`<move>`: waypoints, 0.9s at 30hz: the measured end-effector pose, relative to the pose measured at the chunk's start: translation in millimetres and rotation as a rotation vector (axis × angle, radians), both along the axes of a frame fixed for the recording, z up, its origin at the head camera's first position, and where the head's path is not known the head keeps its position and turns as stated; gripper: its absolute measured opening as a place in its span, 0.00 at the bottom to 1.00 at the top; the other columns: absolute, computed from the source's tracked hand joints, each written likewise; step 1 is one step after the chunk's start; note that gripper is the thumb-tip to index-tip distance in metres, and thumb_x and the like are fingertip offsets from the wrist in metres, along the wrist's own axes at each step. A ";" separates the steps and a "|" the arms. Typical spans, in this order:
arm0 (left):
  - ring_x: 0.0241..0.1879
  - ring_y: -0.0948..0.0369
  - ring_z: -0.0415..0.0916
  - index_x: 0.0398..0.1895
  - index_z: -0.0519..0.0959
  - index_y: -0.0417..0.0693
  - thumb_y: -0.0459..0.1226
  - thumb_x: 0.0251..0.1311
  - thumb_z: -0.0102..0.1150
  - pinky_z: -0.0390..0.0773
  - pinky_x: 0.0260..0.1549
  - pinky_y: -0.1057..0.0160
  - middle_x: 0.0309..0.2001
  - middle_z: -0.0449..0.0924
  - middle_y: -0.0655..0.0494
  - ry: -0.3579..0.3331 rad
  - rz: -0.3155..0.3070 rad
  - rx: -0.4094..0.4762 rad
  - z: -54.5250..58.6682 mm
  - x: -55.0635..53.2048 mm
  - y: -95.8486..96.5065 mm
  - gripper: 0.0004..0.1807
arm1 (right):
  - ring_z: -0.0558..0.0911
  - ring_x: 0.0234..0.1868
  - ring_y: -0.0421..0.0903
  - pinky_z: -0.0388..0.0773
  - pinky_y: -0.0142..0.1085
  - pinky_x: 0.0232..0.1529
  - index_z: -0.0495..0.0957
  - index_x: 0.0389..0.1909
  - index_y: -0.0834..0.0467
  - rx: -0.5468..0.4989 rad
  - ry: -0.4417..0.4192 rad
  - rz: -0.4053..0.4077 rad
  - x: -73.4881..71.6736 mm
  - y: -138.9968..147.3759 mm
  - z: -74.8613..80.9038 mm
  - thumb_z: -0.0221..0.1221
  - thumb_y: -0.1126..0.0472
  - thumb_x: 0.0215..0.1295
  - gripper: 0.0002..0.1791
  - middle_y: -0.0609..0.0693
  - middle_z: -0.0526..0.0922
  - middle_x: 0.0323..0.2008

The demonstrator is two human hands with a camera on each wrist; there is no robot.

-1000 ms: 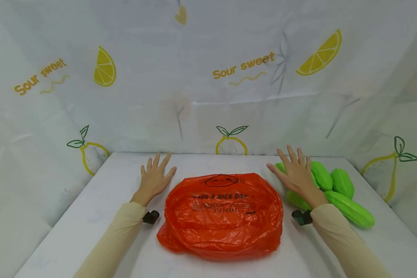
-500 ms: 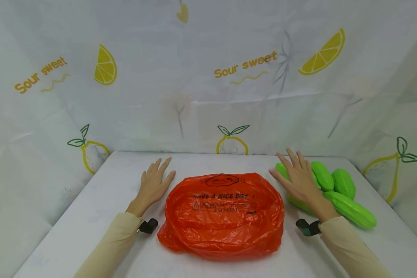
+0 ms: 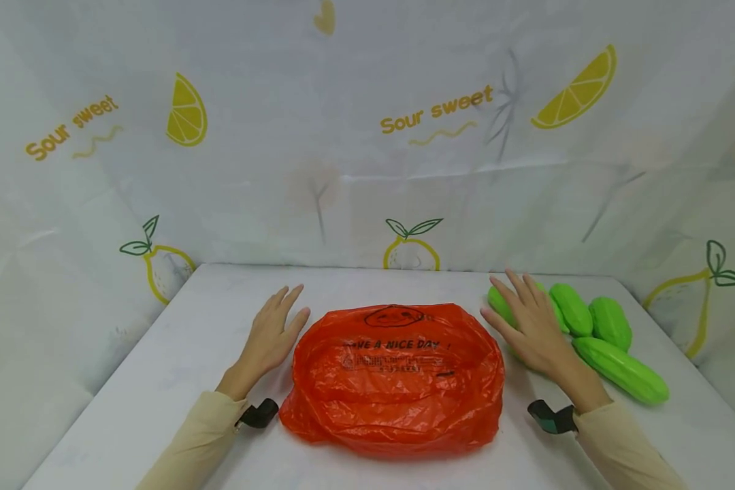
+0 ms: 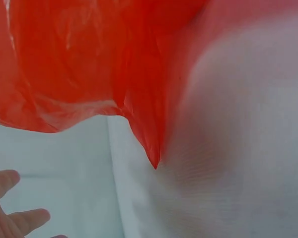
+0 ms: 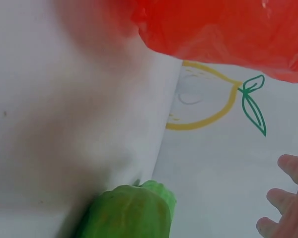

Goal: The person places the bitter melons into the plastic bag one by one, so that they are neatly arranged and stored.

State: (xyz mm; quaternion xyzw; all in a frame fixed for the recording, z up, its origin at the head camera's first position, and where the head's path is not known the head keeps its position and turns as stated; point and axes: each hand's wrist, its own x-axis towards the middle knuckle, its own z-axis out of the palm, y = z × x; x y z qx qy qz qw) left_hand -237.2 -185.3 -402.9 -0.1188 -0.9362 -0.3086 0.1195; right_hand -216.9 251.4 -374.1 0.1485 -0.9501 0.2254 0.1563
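A red plastic bag [image 3: 398,395], printed with a line ending in "A NICE DAY", sits on the white table between the two hands in the head view. Its contents are hidden. My left hand [image 3: 268,339] is left of the bag with fingers extended and holds nothing. To the bag's right, my right hand [image 3: 531,335] has its fingers spread and holds nothing; it partly covers several green, elongated, ridged vegetables [image 3: 621,369]. In the right wrist view, a green vegetable [image 5: 131,213] appears below the bag [image 5: 223,34]; some fingertips [image 5: 290,166] show at the right edge.
The white tabletop [image 3: 159,381] reaches back to a pale curtain [image 3: 269,170] printed with lemons and "Sour sweet". Side curtains border the table left and right. A black wrist camera [image 3: 260,413] is on the left wrist, another black camera [image 3: 550,416] on the right.
Both hands have drawn back slightly toward the body, and their wrists have shifted outward. The head view has tilted a little. The bag and the green vegetables keep their places.
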 end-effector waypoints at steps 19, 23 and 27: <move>0.74 0.42 0.56 0.76 0.61 0.51 0.49 0.73 0.47 0.57 0.68 0.33 0.75 0.60 0.42 0.000 -0.073 0.134 -4.9 40.7 10.6 0.30 | 0.45 0.77 0.68 0.46 0.77 0.62 0.57 0.76 0.53 -0.108 -0.079 0.131 26.0 -12.5 -2.2 0.52 0.49 0.73 0.34 0.62 0.50 0.78; 0.74 0.43 0.57 0.76 0.59 0.53 0.49 0.73 0.47 0.60 0.67 0.34 0.74 0.61 0.46 -0.013 -0.096 0.161 -8.7 50.5 15.3 0.31 | 0.48 0.76 0.68 0.50 0.77 0.61 0.58 0.76 0.52 -0.118 -0.111 0.151 32.0 -14.1 -3.1 0.53 0.49 0.72 0.34 0.60 0.50 0.78; 0.71 0.44 0.63 0.75 0.61 0.54 0.48 0.73 0.49 0.65 0.65 0.36 0.72 0.65 0.47 -0.022 -0.109 0.220 -12.7 54.3 18.4 0.30 | 0.49 0.76 0.67 0.52 0.77 0.60 0.58 0.76 0.52 -0.137 -0.137 0.160 34.2 -15.0 -6.1 0.53 0.50 0.73 0.34 0.59 0.51 0.78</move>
